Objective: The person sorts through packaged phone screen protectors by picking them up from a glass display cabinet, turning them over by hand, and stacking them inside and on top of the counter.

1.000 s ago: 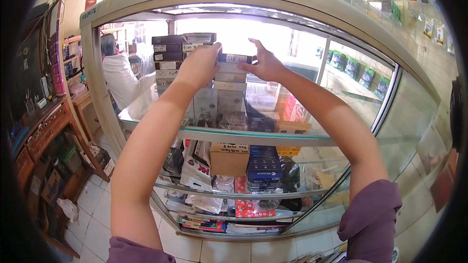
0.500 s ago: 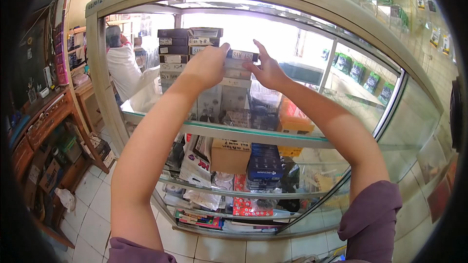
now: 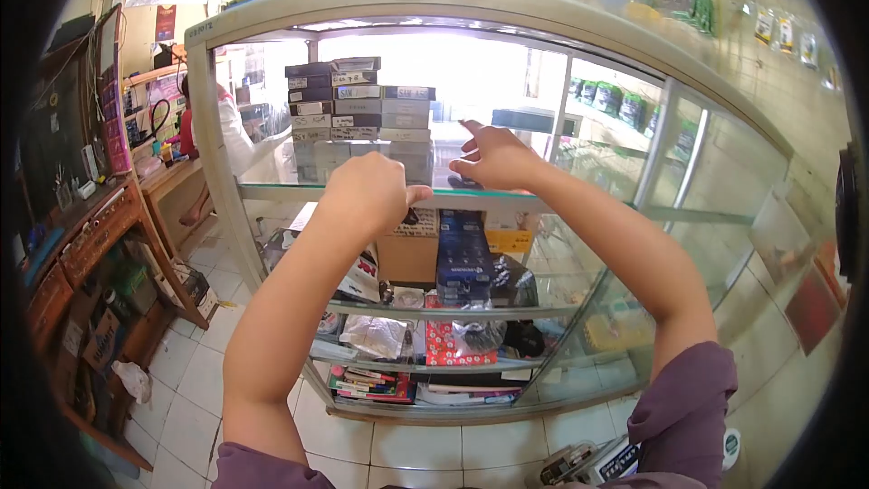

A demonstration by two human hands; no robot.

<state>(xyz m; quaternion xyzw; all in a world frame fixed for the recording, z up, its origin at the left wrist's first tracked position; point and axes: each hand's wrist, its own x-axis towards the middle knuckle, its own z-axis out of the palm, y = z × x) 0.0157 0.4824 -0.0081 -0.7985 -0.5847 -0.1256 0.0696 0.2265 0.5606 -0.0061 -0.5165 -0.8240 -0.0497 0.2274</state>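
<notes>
The right hand [image 3: 498, 161] was spread, thumb and index finger apart, just right of the stacked, labelled boxes [image 3: 358, 107] in the glass display case [image 3: 471, 4]. The left hand [image 3: 367, 188] curled before the stacks at the glass shelf [image 3: 282, 192], thumb out; its grip was hidden.

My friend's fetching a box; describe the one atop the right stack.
Inside the glass cabinet, up top, stand three stacks of boxes. The right stack is lowest; its top box, label beginning SAM A5, has nothing on it, unlike the middle stack's SAM box.
</notes>
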